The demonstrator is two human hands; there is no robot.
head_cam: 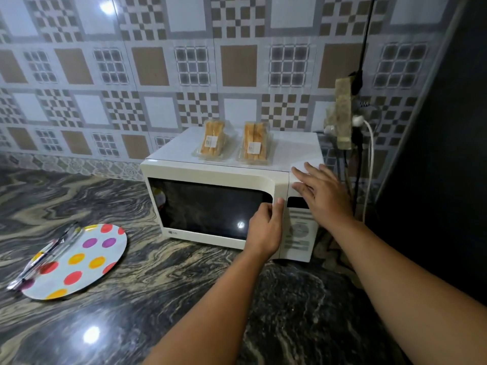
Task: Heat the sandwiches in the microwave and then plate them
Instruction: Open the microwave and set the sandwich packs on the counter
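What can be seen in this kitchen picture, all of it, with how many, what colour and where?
microwave: one, cream, on the counter by the wall, door closed
sandwich packs: two, golden bread in clear wrap, on top of the microwave
plate: one, white with coloured dots, on the counter at left
tongs: one pair, silvery, lying across the plate
counter: one, dark marbled stone
power strip: one, on the wall at right, cables plugged in
left hand: grips the door edge
right hand: flat on the microwave's top right corner
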